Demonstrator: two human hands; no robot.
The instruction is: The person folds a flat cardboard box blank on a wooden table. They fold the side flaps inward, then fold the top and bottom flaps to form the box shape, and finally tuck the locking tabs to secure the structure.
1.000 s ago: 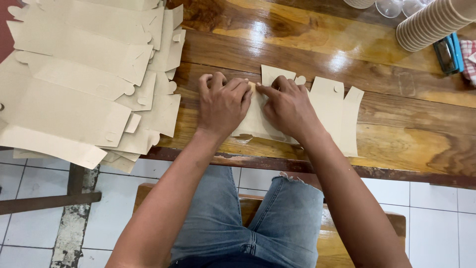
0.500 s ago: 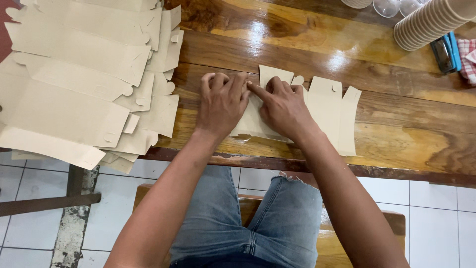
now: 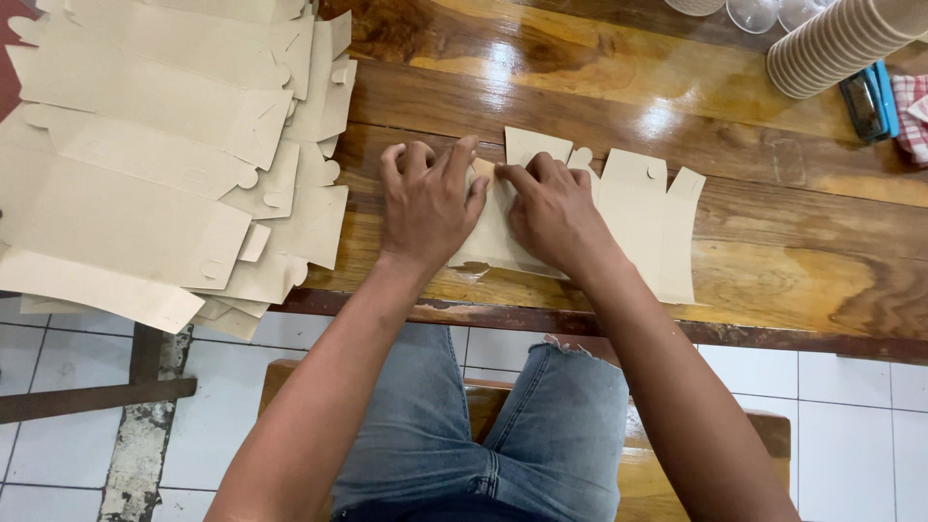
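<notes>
Both hands pressed flat, fingers together, on the flat cardboard box blank (image 3: 633, 227): left hand (image 3: 428, 205) on its left end, right hand (image 3: 553, 215) beside; its long axis ran rightward along the table (image 3: 793, 271) edge.

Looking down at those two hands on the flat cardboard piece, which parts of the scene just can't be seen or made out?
- Head view: the middle of the flat cardboard piece lies under the left hand and right hand, so any fold there is hidden.
- The stack of paper cups is cut off by the top edge.
- The pile of flat cardboard blanks runs off the left edge; its count cannot be told.
- The blue object beside the cups is too small to identify.
</notes>
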